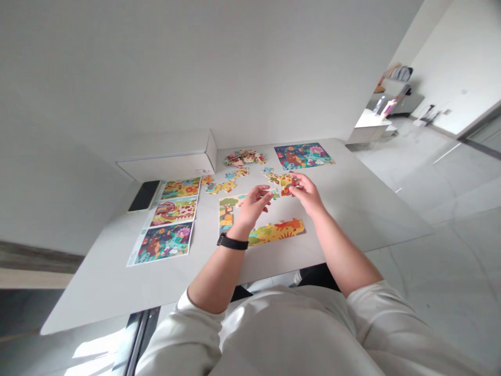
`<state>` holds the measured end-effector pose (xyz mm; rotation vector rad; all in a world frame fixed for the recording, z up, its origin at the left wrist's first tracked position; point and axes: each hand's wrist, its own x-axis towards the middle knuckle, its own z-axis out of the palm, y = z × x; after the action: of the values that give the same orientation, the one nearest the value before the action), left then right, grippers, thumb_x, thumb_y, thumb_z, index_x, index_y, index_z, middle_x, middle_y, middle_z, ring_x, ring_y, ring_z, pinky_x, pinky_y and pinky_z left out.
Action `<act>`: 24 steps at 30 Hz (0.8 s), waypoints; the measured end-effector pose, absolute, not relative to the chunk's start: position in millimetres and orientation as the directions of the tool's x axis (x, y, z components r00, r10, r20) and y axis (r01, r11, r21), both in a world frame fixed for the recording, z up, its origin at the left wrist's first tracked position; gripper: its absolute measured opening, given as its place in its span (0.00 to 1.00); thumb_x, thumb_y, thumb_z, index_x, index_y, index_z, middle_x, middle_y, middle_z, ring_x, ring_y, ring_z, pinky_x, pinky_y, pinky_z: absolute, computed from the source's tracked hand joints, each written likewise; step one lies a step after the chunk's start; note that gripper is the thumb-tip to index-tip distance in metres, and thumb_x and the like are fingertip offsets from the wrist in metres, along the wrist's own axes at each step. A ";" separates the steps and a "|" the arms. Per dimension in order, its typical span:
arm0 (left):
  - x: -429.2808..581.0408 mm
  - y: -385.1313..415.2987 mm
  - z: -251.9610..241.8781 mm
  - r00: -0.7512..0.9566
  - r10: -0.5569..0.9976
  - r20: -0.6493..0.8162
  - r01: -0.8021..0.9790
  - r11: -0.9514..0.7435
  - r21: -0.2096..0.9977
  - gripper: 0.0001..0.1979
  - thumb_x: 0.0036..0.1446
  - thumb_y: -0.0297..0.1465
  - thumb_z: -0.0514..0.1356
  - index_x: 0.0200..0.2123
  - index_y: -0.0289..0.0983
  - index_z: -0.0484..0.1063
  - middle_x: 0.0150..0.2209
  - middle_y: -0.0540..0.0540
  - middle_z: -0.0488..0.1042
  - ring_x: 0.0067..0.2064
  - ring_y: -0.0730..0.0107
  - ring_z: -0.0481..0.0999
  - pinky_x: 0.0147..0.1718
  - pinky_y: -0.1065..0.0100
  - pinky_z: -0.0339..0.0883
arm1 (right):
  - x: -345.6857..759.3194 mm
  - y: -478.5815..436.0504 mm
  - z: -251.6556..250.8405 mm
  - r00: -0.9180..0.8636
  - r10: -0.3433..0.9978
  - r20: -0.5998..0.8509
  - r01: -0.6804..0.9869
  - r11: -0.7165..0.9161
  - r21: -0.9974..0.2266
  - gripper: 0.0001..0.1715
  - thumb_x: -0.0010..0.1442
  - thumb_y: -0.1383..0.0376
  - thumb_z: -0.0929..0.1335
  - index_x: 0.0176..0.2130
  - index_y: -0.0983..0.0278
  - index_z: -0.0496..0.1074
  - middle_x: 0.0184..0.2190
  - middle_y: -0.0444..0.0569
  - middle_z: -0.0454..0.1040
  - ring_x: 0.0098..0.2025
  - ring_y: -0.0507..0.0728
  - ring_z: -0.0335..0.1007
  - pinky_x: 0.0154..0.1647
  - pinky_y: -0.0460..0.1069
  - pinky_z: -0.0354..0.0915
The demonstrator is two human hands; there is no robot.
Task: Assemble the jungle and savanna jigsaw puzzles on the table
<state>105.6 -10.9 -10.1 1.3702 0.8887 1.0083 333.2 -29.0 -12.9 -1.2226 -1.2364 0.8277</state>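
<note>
My left hand, with a black band on its wrist, pinches a small jigsaw piece above the white table. My right hand grips a red and orange piece right beside it; the two pieces almost touch. Under my hands lies a partly joined puzzle: a left column with a tree and a bottom strip with an orange animal. Loose pieces are scattered just beyond, and a heap of pieces sits further back.
A finished colourful puzzle lies at the back right. A reference sheet with three pictures lies on the left, a black phone beside it. A white box stands against the wall. The table edge drops to a tiled floor on the right.
</note>
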 end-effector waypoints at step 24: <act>114.0 -9.7 -44.9 0.341 0.935 -0.096 -0.010 0.106 0.994 0.23 0.49 0.49 0.76 0.36 0.39 0.75 0.36 0.45 0.81 0.29 0.73 0.72 0.22 0.73 0.63 | 320.9 -27.3 -40.4 0.080 0.987 0.140 0.088 0.133 -0.987 0.30 0.53 0.45 0.79 0.50 0.56 0.78 0.35 0.45 0.79 0.38 0.59 0.76 0.39 0.53 0.73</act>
<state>114.0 -9.7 -44.9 1.2582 0.9792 0.8929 320.9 -27.3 -40.4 -1.2061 -1.2672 1.0052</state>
